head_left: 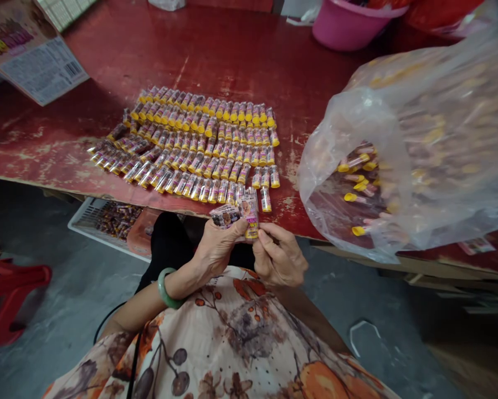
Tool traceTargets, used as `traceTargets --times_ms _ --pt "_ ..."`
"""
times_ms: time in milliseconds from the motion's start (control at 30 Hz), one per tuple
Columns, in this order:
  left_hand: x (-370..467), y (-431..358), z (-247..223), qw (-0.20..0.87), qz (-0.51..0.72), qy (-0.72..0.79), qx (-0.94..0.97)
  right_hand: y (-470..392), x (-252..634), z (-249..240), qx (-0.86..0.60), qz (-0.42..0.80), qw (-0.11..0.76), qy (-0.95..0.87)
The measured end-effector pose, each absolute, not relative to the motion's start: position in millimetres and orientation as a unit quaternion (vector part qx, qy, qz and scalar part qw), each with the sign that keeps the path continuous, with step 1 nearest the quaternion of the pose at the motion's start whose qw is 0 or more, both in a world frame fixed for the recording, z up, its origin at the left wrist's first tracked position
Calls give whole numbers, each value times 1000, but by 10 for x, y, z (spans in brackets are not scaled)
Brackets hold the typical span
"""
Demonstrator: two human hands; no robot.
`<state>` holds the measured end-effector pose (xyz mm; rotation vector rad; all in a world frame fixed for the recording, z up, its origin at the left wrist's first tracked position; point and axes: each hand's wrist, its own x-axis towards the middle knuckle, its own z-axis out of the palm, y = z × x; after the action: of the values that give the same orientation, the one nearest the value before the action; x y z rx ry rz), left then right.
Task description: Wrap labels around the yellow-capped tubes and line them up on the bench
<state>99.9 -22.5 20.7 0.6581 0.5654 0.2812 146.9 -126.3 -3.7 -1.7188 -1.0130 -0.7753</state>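
A worn red wooden surface (pixel 215 55) fills the upper half of the view, its paint scuffed pale along the near edge. At the right a large clear plastic bag (pixel 419 149) slumps on it, cut off by the frame; through the cloudy film only blurred yellow-capped tubes show, sharper at its open mouth. In the top left corner lies a printed cardboard sheet (pixel 28 52) with a barcode and purple lettering too small to read. A pink plastic tub (pixel 344 25) is cropped at the top edge. Rows of small yellow-capped labelled tubes (pixel 199 144) lie side by side in the middle; their label print cannot be made out. Below the edge a white basket (pixel 95 221) of similar tubes is half hidden. At the near edge, the left hand (pixel 215 249), a green bangle on its wrist, pinches picture stickers (pixel 226 216), and the right hand (pixel 280 257) closes its grip on one labelled tube (pixel 251 213) held upright between both hands.
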Motion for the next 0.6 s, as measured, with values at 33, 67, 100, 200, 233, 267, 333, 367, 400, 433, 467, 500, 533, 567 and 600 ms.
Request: traceTargets --times_ms 33,67,100,200,233,267,333,367,400,433,467,500,533,567,600 --pt "999 -227 206 899 134 274 314 -1261 1472 -50 -705 -319 478 -416" --pt "1000 -228 206 900 134 275 312 -1257 1475 -63 -704 -322 477 -416" --pt "1000 -229 206 900 134 274 311 -1251 1476 -75 -703 -326 478 -415" --pt "1002 -231 200 899 138 276 310 -1232 1472 -105 -698 -335 482 -410" --pt "1003 -231 195 899 138 278 307 -1229 1470 -110 -699 -335 481 -409" --pt "1005 -229 188 900 137 281 305 -1229 1470 -111 -700 -333 482 -409" --pt "1012 -219 165 900 135 279 305 -1246 1480 -103 -699 -320 494 -406" --pt "1017 -210 150 898 135 278 312 -1261 1494 -96 -700 -297 509 -404" --pt "1021 -197 131 894 138 279 323 -1278 1515 -88 -701 -254 533 -399" --pt "1025 -181 110 886 144 281 339 -1294 1543 -80 -700 -192 566 -390" --pt "1027 -161 87 877 153 281 358 -1306 1577 -72 -695 -116 604 -372" --pt "1027 -139 64 868 162 278 379 -1308 1614 -65 -686 -37 640 -343" --pt "1025 -114 41 859 170 271 400 -1300 1651 -58 -674 37 670 -308" --pt "1021 -88 20 852 175 258 421 -1280 1685 -50 -660 97 694 -272" --pt "1015 -61 2 847 177 243 438 -1248 1713 -38 -646 143 711 -239"
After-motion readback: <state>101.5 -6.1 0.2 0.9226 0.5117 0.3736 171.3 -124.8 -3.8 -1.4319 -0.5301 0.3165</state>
